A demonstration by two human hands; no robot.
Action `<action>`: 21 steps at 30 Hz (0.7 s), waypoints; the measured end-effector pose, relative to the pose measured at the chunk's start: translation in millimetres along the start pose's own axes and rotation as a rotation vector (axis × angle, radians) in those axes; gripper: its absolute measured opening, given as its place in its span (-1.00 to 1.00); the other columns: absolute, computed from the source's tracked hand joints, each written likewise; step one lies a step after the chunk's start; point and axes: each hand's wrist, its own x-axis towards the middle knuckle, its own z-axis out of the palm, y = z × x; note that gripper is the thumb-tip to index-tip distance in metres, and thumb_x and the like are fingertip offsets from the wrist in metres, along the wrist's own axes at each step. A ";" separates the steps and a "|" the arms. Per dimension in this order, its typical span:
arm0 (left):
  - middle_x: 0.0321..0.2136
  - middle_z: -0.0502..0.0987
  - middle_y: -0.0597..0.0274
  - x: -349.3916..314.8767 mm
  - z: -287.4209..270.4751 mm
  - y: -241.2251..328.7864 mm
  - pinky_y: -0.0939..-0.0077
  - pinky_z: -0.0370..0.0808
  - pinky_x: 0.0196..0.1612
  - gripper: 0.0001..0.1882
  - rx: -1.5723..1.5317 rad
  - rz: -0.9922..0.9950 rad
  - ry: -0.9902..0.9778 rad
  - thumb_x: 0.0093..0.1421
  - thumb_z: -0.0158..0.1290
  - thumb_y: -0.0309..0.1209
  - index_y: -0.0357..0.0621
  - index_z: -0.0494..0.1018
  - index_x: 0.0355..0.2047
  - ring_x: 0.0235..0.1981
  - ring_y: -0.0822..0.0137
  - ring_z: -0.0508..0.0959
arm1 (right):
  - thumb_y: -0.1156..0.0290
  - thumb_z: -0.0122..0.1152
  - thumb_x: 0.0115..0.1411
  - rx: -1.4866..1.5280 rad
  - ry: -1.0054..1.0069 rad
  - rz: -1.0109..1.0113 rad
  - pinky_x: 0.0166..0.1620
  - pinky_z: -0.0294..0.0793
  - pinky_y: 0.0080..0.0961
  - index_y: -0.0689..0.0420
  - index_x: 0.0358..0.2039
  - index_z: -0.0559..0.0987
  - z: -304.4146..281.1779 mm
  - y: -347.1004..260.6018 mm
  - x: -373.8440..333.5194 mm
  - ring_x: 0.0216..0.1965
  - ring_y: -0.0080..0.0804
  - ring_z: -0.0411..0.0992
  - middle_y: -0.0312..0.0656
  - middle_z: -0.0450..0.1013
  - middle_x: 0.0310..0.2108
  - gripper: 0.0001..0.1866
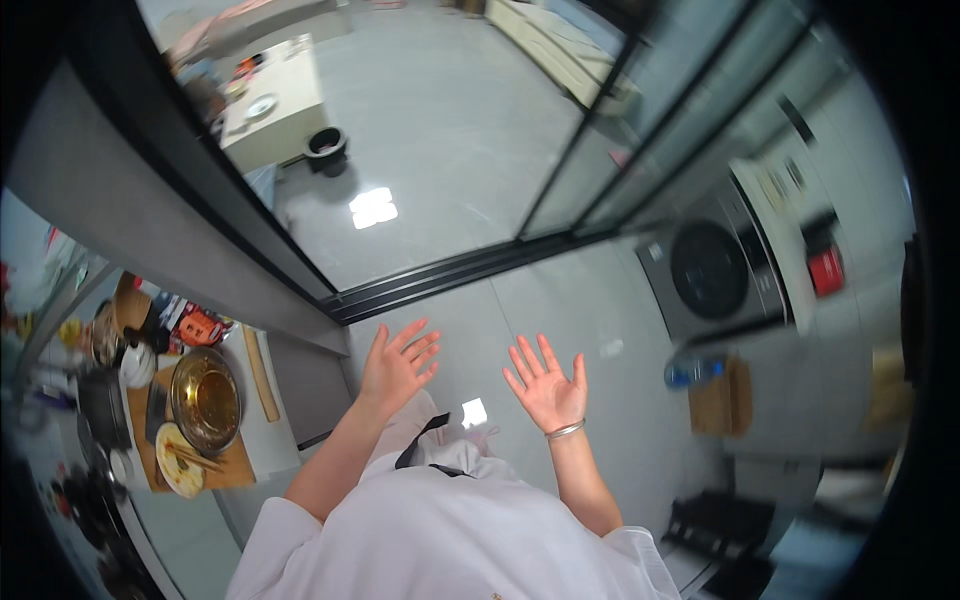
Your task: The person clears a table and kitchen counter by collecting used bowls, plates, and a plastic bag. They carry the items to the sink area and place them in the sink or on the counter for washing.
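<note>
My left hand [398, 366] is held out in front of me, palm up with its fingers spread and nothing in it. Level with it, my right hand [548, 386] also faces palm up, fingers apart, and holds nothing. A silver bangle [566, 429] circles my right wrist. Both hands hover over the grey tiled floor [480, 310], touching nothing. Left of my left hand, a countertop carries a large metal bowl [226, 432] with yellowish liquid in it. Beside the bowl lie a white plate [172, 462] with chopsticks [200, 458] and a wooden rolling pin [261, 375].
Ahead runs the black track [450, 268] of a sliding glass door. Beyond it stand a white table [290, 95] and a black bin [326, 152]. To the right are a grey washing machine [655, 265], a cardboard box [738, 398] and a blue-wrapped bottle pack [690, 373].
</note>
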 end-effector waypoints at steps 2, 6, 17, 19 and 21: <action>0.02 0.27 0.05 29.9 -5.9 23.6 0.32 0.25 0.00 -0.36 -0.071 0.095 0.044 0.23 -0.33 0.12 -0.12 0.18 0.09 -0.05 0.28 0.30 | -0.18 -0.29 0.19 -0.063 -0.032 0.100 0.24 -0.07 -0.06 0.06 0.15 0.19 21.7 -12.1 65.4 0.26 -0.15 -0.07 -0.03 0.01 0.23 -0.32; -0.04 0.33 0.06 108.3 -16.8 91.0 0.32 0.28 -0.05 -0.39 -0.203 0.229 0.071 0.22 -0.29 0.11 -0.12 0.24 0.04 -0.12 0.30 0.35 | -0.17 -0.26 0.19 -0.159 -0.110 0.254 0.24 -0.06 -0.07 0.07 0.12 0.24 69.5 -19.3 212.1 0.25 -0.17 -0.05 -0.05 0.05 0.21 -0.34; -0.20 0.42 0.12 341.2 17.9 318.9 0.43 0.38 -0.17 -0.48 -0.201 0.292 0.226 0.21 -0.20 0.04 -0.17 0.31 -0.09 -0.24 0.32 0.42 | -0.14 -0.24 0.20 -0.099 0.090 0.200 0.12 0.16 -0.13 0.13 0.01 0.33 161.3 -80.4 517.9 0.02 -0.22 0.24 -0.06 0.29 0.00 -0.38; -0.20 0.41 0.13 394.1 26.9 356.1 0.43 0.37 -0.17 -0.48 -0.187 0.296 0.245 0.21 -0.20 0.04 -0.16 0.30 -0.08 -0.24 0.33 0.41 | -0.14 -0.22 0.19 -0.087 0.135 0.155 0.08 0.19 -0.17 0.12 -0.02 0.35 165.0 -100.8 575.3 -0.02 -0.26 0.26 -0.10 0.32 -0.05 -0.40; -0.20 0.40 0.14 445.7 35.3 392.3 0.42 0.36 -0.16 -0.48 -0.202 0.313 0.271 0.21 -0.20 0.04 -0.14 0.29 -0.08 -0.25 0.34 0.40 | -0.15 -0.21 0.18 -0.072 0.197 0.146 0.05 0.21 -0.21 0.12 -0.06 0.37 169.6 -120.8 636.0 -0.06 -0.29 0.28 -0.13 0.35 -0.10 -0.41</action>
